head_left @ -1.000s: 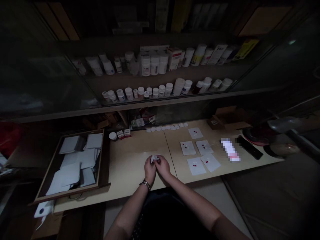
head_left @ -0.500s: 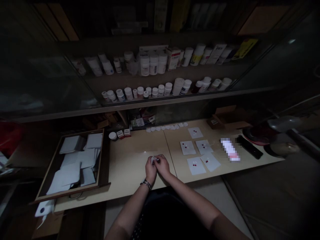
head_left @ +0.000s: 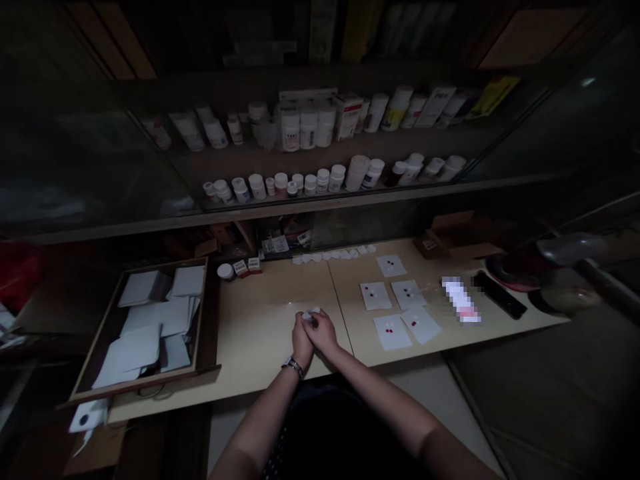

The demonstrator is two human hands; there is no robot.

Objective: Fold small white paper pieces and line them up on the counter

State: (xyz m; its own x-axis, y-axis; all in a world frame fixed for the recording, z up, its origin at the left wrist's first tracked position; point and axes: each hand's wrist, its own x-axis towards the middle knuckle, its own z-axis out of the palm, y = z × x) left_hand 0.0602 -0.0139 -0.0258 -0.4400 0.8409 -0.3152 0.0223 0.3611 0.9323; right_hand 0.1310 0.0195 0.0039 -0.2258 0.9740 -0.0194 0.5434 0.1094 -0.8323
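The left hand (head_left: pixel 301 341) and right hand (head_left: pixel 325 333) meet over the worktop (head_left: pixel 255 320), between its front and back edges, just left of the seam (head_left: pixel 341 310). Both are curled inward, fingertips pinching a small folded white paper (head_left: pixel 307 317); the fingers hide most of it, so any contents cannot be confirmed. Right of the seam lie five flat paper sheets (head_left: pixel 400 339) bearing loose pills (head_left: pixel 389 331), two of them nearest the front edge. Folded paper packets (head_left: pixel 345 255) line the back edge.

Caution: uneven finger pressure could spring the fold and spill anything inside. A low sweep of the right forearm (head_left: pixel 390 400) could drag the front sheets, scattering their unconfined pills.
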